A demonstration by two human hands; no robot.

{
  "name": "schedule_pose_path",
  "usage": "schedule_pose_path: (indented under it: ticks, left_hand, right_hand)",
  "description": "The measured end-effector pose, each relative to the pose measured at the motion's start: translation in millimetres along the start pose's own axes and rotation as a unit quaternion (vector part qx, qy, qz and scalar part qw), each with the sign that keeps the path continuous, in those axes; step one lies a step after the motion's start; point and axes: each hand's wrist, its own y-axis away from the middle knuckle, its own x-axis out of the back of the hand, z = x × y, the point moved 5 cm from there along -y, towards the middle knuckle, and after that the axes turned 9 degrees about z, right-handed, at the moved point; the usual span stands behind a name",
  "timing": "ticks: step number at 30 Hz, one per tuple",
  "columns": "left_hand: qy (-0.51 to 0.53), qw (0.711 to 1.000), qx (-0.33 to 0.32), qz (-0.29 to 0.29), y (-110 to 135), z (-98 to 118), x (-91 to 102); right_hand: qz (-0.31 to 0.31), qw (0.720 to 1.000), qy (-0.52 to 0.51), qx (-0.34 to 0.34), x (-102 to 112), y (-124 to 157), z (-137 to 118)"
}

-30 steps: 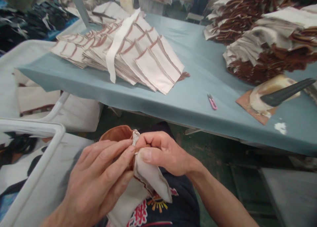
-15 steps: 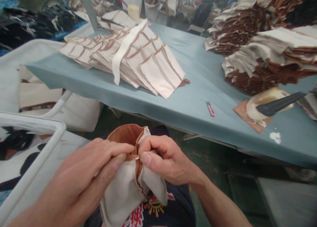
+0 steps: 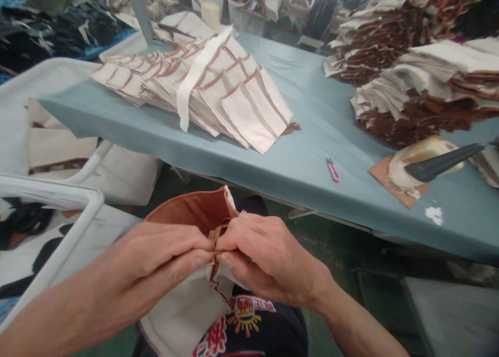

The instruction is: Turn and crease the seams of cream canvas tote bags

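Over my lap, both hands pinch a white and brown fabric piece (image 3: 175, 315) at its seam. My left hand (image 3: 167, 258) has thumb and fingers pressed together on the seam's left side. Right against it, my right hand (image 3: 268, 258) pinches the same seam from the other side. Brown lining (image 3: 191, 209) shows in the raised, curved upper part behind my fingers, and a wavy brown edge runs down below them. The white lower panel hangs towards my lap, partly hidden by my left hand and forearm.
A blue-covered table (image 3: 304, 139) holds fanned white pieces (image 3: 257, 113) with a white strip (image 3: 198, 76) across them. Thread snips (image 3: 332, 170), a glue container (image 3: 405, 164) with a dark handle, and brown-white stacks (image 3: 421, 97) lie further right. White bins (image 3: 97, 196) stand at left.
My fingertips have come closer together on the seam. The brown-lined upper part has spread wider and leftward, and my right hand now covers more of the right-hand flap.
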Motion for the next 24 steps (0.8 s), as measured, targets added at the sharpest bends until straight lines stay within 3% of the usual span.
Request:
schedule_pose_path:
  ticks: [7, 13, 15, 19, 21, 24]
  left_hand:
    - [-0.047, 0.997, -0.048, 0.036, 11.7, 3.6, -2.3]
    - [-0.024, 0.995, -0.061, 0.082, -5.6, 18.9, 2.4]
    - [-0.020, 0.994, -0.063, 0.087, -9.8, 21.6, 3.0]
    - [0.018, 0.996, -0.041, 0.071, -10.0, 15.8, 4.8]
    - [0.060, 0.997, -0.022, 0.037, -8.3, 11.0, 5.4]
    - [0.126, 0.992, 0.025, 0.000, -6.1, 2.7, 3.7]
  right_hand:
    - [-0.018, 0.998, -0.040, -0.038, -6.5, 5.7, 8.5]
    - [0.003, 0.990, -0.082, -0.113, -9.8, 2.5, 14.0]
    - [-0.008, 0.976, -0.128, -0.176, -13.0, 2.2, 18.9]
    - [-0.053, 0.913, -0.286, -0.286, -26.1, 6.3, 24.1]
    - [-0.037, 0.910, -0.307, -0.276, -30.0, 6.4, 21.8]
    - [0.051, 0.941, -0.265, -0.204, -29.5, 3.1, 13.0]
